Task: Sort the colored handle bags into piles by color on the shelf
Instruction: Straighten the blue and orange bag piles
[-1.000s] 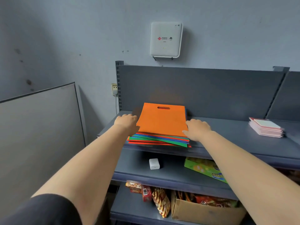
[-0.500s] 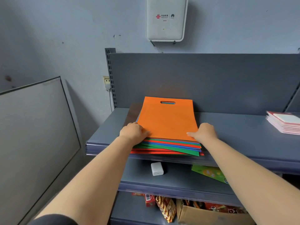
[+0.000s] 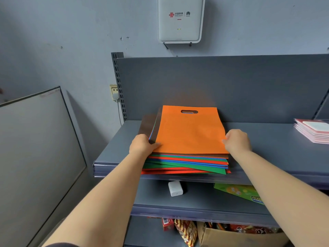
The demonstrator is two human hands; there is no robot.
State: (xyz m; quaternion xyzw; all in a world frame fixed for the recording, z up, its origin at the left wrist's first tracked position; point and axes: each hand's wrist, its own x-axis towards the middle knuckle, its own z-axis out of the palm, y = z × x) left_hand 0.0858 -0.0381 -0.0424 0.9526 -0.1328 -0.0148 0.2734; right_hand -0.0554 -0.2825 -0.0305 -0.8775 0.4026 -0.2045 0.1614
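Note:
A stack of flat handle bags (image 3: 187,164) in red, green, blue and brown lies near the front edge of the top grey shelf (image 3: 267,154). An orange bag (image 3: 190,129) with a cut-out handle sits on top. My left hand (image 3: 142,145) grips the left edge of the stack, thumb on the orange bag's lower left corner and fingers curled under the upper bags. My right hand (image 3: 237,141) pinches the orange bag's right edge. A brown bag (image 3: 148,125) pokes out at the left beneath the orange one.
A pile of pink and white booklets (image 3: 313,131) lies at the shelf's right end. The lower shelf holds a white charger (image 3: 175,188) and a green package (image 3: 240,192); snacks and a cardboard box (image 3: 236,237) sit below. A grey panel (image 3: 35,148) leans at the left.
The camera has come closer to the shelf. Both hands went from resting beside the stack to gripping its left and right edges at the orange bag.

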